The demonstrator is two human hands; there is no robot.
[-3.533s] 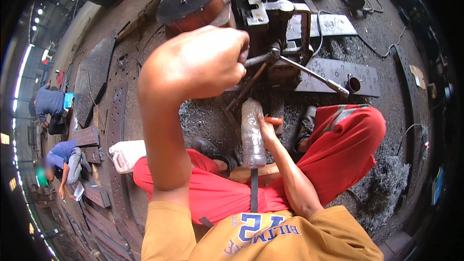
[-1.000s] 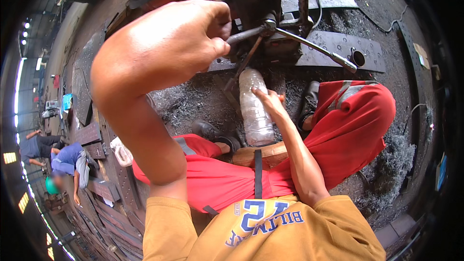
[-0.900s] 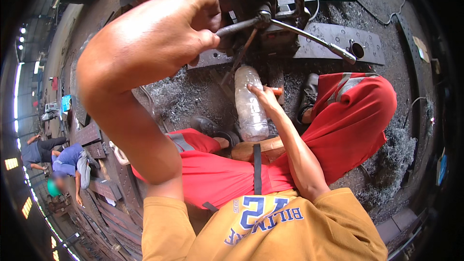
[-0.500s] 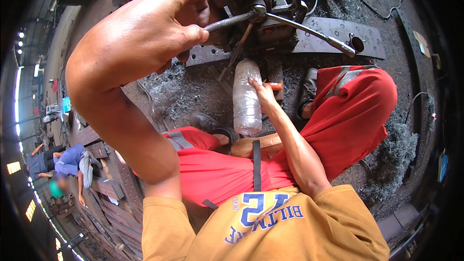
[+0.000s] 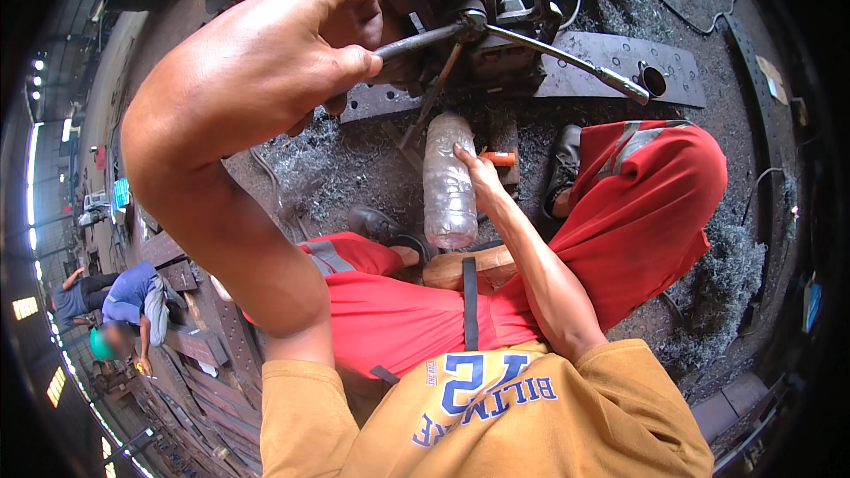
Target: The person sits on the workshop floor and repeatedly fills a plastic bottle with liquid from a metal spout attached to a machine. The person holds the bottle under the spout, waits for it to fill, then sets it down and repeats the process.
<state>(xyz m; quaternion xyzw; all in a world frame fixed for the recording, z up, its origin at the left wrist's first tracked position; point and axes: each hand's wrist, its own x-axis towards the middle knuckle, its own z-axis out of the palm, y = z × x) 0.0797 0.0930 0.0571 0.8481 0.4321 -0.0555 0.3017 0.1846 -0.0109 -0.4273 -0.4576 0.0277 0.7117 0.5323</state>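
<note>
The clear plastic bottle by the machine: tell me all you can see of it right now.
The clear plastic bottle is a ribbed, cloudy, see-through one, seemingly near empty. It is held roughly upright, top toward the dark metal machine, base just above the red trousers. The right hand has its grip on the bottle's right side, fingers against the upper body. Its cap end is hidden under the steel lever handle, which the left hand holds. Metal shavings cover the floor behind it.

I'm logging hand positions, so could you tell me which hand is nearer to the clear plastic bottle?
The right. The right hand holds the clear plastic bottle at its side. The left hand is up and away from it, gripping a grey metal lever handle.
</note>
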